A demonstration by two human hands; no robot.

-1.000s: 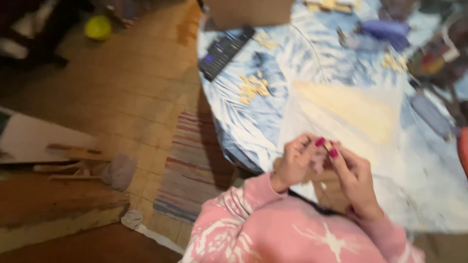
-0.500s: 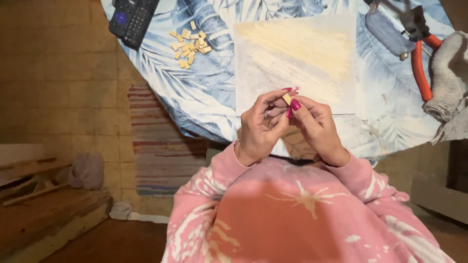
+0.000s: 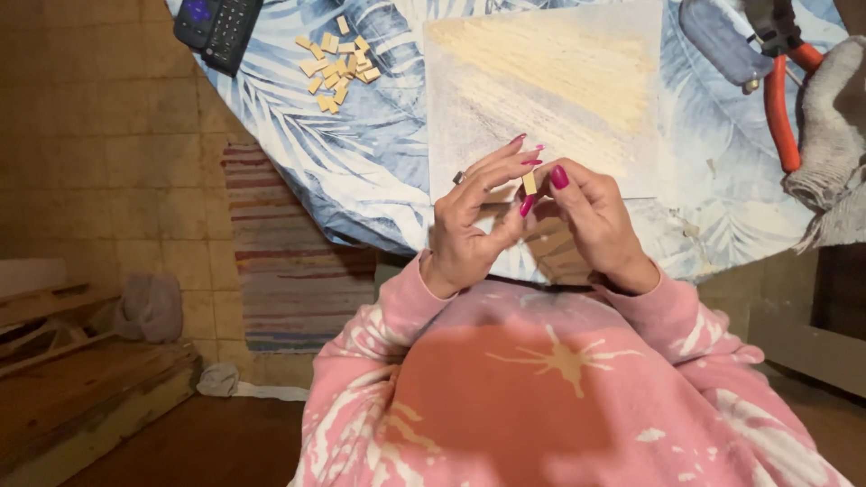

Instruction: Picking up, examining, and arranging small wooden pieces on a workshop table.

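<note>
Item: small tan tile piece, rectangular, flat, matte, wood- or ceramic-like. Held upright above the near edge of the tabletop, pinched between the fingertips of both hands.

Left hand: thumb and forefinger closed on the piece, remaining fingers fanned loosely; a ring on one finger.

Right hand: thumb and forefinger closed on the same piece from the other side, other fingers curled.

Step in hand, as judged: the piece is being gripped and turned or checked between the fingertips. Any further handling calls for a light, steady pinch, the piece being small and easily dropped.

Surroundings: tabletop covered in smooth blue-and-white leaf-print cloth. Pale square board just beyond the hands, coarse-grained, brushed yellow towards its far side. Heap of matching tan pieces towards the far left edge, beside a dark remote control. Orange-handled pliers and a grey knitted cloth at the right edge.
</note>
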